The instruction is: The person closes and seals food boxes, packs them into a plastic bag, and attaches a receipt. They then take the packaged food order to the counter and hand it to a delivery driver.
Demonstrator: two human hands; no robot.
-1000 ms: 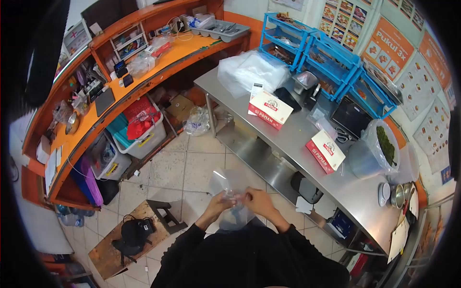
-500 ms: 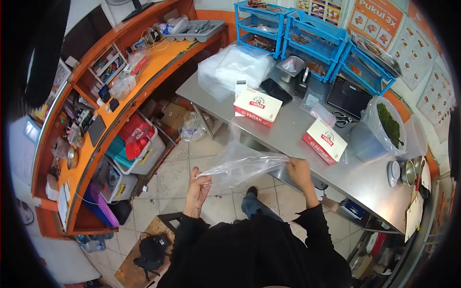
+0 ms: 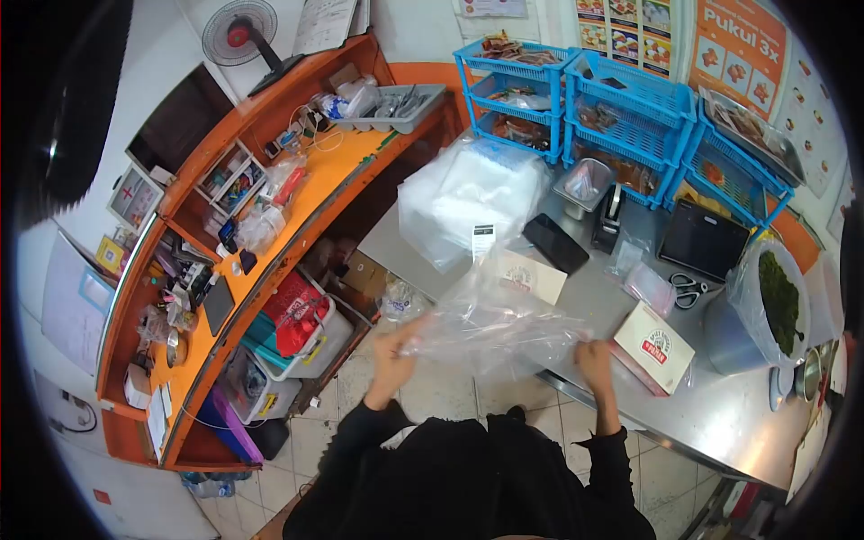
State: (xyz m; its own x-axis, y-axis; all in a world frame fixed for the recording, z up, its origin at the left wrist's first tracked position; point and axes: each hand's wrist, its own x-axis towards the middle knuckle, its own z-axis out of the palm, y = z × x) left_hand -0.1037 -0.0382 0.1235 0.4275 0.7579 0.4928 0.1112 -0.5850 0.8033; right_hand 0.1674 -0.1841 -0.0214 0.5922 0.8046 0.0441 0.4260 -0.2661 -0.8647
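A clear plastic bag is stretched between my two hands, over the near edge of the steel table. My left hand grips its left side and my right hand pinches its right side. Through the film shows a white and red food box, partly covered by the bag. A second food box stands on the table just right of my right hand. Behind the bag lie a receipt and a pile of clear plastic bags.
On the steel table are a black phone, scissors, a tablet and a bucket of green flakes. Blue tiered racks stand at the back. An orange counter runs along the left.
The bag has risen and spread wider, and now overlaps the left food box. Both hands have moved closer to the table as the view shifted.
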